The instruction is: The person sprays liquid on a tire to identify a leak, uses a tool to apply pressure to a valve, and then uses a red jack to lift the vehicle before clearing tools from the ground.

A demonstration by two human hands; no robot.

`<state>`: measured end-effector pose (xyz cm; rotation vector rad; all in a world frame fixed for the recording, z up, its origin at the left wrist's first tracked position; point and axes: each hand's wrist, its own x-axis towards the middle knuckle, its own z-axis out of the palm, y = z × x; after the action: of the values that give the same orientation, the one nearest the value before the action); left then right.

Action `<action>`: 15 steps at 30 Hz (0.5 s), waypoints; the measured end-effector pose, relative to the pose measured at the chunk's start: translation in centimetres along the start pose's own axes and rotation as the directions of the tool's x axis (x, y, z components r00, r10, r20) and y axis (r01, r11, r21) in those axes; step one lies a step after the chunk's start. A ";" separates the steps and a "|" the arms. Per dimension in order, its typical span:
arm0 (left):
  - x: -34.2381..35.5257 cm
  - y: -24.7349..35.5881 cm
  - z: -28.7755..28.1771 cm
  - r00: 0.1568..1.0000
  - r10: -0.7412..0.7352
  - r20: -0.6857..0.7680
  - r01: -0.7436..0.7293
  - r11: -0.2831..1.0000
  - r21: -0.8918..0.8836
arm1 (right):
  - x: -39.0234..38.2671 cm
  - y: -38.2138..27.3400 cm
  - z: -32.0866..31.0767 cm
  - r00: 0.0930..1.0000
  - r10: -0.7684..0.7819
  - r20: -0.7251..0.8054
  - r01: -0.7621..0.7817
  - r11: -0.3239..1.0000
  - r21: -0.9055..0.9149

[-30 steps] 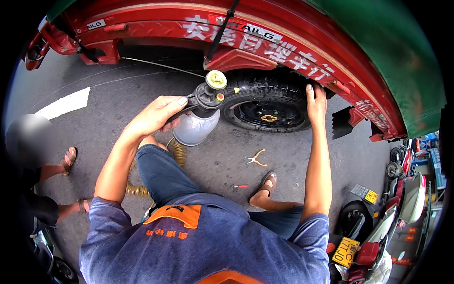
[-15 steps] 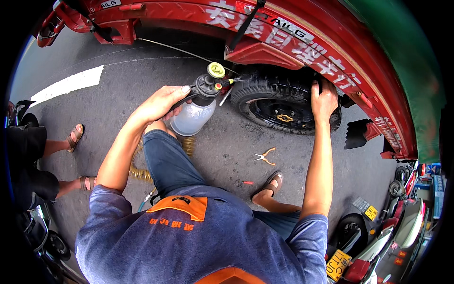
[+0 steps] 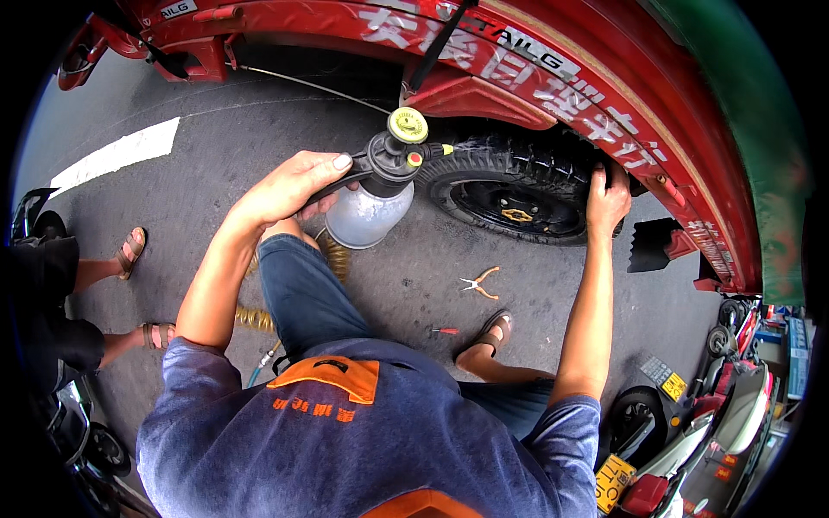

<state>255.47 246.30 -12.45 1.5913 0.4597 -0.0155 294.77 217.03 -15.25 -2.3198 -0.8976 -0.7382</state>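
spray bottle (image 3: 380,187): translucent, black-necked, yellow-topped | tyre (image 3: 516,162): black, wet-looking, treaded

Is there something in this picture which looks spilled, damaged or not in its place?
I see no clear spill or damage. Slightly odd: the orange-handled pliers, left open, and the red-handled tool lie loose on the asphalt near the sandalled foot, where they might be stepped on.

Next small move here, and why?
I'd probably turn the tire slightly with the right hand: it appears to rest on the tread, while the left hand holds the pump sprayer, nozzle toward tread that looks wet.
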 end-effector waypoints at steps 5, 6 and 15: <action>1.5 0.5 1.8 0.999 0.019 0.032 -0.019 1.000 -0.019 | -1.4 6.5 -2.4 0.971 0.222 0.091 -0.235 0.956 0.175; 1.5 0.6 2.0 0.998 0.035 0.043 -0.034 0.999 -0.019 | -1.4 7.0 -2.4 0.962 0.244 0.119 -0.264 0.943 0.202; 1.8 3.0 4.0 0.988 0.087 0.130 -0.088 0.996 0.001 | -1.6 7.8 -2.5 0.951 0.245 0.187 -0.282 0.936 0.210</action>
<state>259.11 242.97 -10.45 1.6047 0.2886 -0.0531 298.65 209.78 -16.78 -2.2472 -0.6765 -0.3199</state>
